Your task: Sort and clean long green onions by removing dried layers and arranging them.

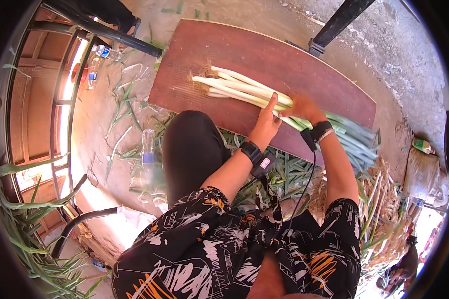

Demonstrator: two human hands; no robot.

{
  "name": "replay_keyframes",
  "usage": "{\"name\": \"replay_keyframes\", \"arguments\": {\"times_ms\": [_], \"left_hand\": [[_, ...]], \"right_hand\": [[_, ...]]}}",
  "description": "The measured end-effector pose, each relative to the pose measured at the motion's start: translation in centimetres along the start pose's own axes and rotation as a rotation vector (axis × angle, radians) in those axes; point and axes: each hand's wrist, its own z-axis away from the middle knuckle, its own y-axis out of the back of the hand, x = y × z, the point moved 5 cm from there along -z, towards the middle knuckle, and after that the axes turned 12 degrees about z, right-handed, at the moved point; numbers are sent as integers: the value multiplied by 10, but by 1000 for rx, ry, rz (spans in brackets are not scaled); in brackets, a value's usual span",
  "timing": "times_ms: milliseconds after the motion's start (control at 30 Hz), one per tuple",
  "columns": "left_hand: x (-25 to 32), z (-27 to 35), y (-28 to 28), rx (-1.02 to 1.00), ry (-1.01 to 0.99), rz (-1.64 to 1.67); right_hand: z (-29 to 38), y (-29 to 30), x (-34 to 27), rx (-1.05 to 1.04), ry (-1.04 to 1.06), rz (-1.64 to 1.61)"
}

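A bundle of long green onions (243,88) lies across a reddish-brown board (209,45), with its rooted white ends to the left and its green leaves to the right. My right hand (303,108) is closed over the bundle where white turns to green. My left hand (265,125) is at the near side of the stalks, thumb raised across them; whether its fingers grip any is hidden. The leaf tips (359,145) overhang the board's right end and look blurred. Both wrists wear black bands, and a cable runs from the right one.
Cut green leaves (284,172) litter the ground below the board. Plastic bottles (148,145) are on the left floor. Rooted stalks (381,202) are heaped at right. A black metal frame (75,93) stands left, a dark post (336,26) beyond the board. Another person's foot (129,28) shows upper left.
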Motion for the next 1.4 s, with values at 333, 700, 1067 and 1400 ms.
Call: {"name": "replay_keyframes", "arguments": {"times_ms": [333,700,1067,1400], "left_hand": [[32,73,-74,-152,-356,-21],[112,175,-168,-503,-406,106],[159,292,-205,-652,-676,-100],[227,392,-238,-854,-714,-116]], "right_hand": [[82,52,-67,392,19,-26],[180,177,-184,712,268,-80],[230,213,-268,642,177,56],[267,239,-323,276,657,-777]]}}
